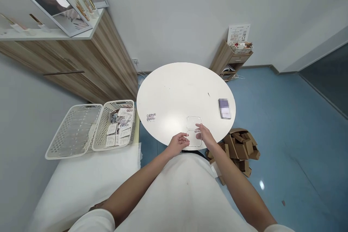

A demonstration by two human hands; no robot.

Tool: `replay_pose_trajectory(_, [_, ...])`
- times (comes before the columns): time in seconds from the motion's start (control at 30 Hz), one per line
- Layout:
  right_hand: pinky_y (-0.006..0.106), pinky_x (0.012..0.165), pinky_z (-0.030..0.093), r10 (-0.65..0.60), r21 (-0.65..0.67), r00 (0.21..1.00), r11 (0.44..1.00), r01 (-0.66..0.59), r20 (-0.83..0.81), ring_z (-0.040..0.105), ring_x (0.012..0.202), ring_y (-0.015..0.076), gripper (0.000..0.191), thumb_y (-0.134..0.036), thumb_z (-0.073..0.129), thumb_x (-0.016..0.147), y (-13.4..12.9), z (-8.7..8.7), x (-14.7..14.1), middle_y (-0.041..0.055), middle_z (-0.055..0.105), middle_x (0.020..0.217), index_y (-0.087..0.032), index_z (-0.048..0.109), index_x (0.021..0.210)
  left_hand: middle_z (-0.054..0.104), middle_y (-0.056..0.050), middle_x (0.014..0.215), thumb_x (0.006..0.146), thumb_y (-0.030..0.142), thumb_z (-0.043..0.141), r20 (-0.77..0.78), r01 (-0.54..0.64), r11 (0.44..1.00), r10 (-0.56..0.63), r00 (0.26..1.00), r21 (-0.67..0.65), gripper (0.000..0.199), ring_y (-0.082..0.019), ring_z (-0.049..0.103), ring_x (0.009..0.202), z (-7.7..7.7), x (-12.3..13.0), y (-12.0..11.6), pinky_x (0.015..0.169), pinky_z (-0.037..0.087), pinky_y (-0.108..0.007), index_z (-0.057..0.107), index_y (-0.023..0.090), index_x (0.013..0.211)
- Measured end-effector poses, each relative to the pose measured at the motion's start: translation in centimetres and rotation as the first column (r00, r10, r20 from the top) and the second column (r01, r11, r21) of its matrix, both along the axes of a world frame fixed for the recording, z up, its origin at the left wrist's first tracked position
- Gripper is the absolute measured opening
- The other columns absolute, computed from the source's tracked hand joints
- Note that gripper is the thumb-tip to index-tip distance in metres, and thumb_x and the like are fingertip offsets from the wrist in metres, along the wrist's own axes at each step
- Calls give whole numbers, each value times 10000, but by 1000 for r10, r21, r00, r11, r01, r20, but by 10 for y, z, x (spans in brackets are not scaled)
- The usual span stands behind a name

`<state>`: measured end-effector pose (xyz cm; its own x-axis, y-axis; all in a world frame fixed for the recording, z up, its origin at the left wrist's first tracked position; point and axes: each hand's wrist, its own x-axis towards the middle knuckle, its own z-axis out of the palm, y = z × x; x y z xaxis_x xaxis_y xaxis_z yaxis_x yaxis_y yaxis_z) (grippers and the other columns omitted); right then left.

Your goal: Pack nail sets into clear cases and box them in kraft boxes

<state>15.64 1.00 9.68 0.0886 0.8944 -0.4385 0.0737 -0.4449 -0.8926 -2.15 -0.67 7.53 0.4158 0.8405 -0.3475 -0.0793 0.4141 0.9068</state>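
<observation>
Clear case (193, 139), laid open in two halves, on the white tabletop (176, 92), just beside the near edge, in front of the torso

Left hand (176, 145) at the case's left side: fingers curved, a little apart; cannot tell whether they grip the rim or only rest by it

Right hand (206, 136) over the case's right side, fingers bent around a small patterned piece (197, 130) near the join of the halves; cannot tell whether they clamp it, too small at this range

Risks, as I judge them: so near the edge, the case could slip off if the left hand tugs it bodyward; the far half could fold onto the right fingers if the case is lifted on one side; a loose hold would let the small piece skid over the smooth top; clear plastic under glare is easily misjudged

Around: sheet of small rounds (151, 117) to the left, well apart from the hands; purple packet (224, 108), blurred, by the right rim, where a swinging arm could knock it down

Left: a basket of cards (98, 134) beside a basket of clear pieces (57, 138)

Right: cardboard boxes (241, 146) heaped below the forearm, likely to swallow anything dropped

In the way: the right hand itself, covering part of the case
</observation>
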Motion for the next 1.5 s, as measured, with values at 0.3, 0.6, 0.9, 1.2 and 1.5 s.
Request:
replay_pose_trajectory(0.3, [358, 750, 481, -32, 70, 976, 997, 17, 213, 558, 866, 181, 505, -475, 481, 740, -36, -23, -7, 77, 520, 1079, -234, 455, 1183, 614, -16, 756, 661, 261, 663, -87, -124, 991, 120, 989, -51, 446, -116, 591, 668, -29, 8, 8, 743, 439, -312, 498, 162, 1063])
replay_pose_trajectory(0.6, [344, 685, 504, 94, 23, 956, 994, -104, 277, 528, 828, 182, 518, -427, 536, 703, -31, -49, 7, 74, 486, 1010, -239, 463, 1180, 609, -29, 839, 711, 269, 599, -281, -166, 986, 157, 947, -9, 443, -127, 589, 698, -61, 20, 8, 710, 453, -300, 466, 191, 1126])
replay_pose_trajectory(0.9, [349, 683, 492, 255, 6, 922, 963, -268, 291, 510, 754, 179, 470, -422, 537, 702, 12, -69, 31, 44, 457, 889, -260, 487, 1141, 536, -18, 869, 700, 191, 572, -513, -217, 974, 221, 829, 69, 393, -116, 510, 710, -62, 41, 41, 714, 436, -283, 531, 221, 1089])
replay_pose_trajectory(1.2, [343, 724, 470, 331, -98, 914, 943, -317, 235, 493, 794, 174, 459, -397, 528, 687, 41, -89, 46, 47, 445, 942, -245, 471, 1117, 524, -20, 865, 704, 197, 583, -589, -237, 971, 202, 782, 18, 474, -105, 483, 689, -79, 60, 62, 746, 420, -289, 490, 210, 1169])
replay_pose_trajectory(1.5, [343, 707, 481, 294, -52, 936, 956, -289, 196, 498, 843, 180, 597, -327, 500, 709, 34, -95, 50, 66, 445, 1038, -254, 315, 1272, 524, -50, 957, 701, 181, 601, -635, -302, 953, 226, 738, -11, 490, -121, 502, 789, -76, 64, 49, 742, 439, -282, 477, 214, 1174])
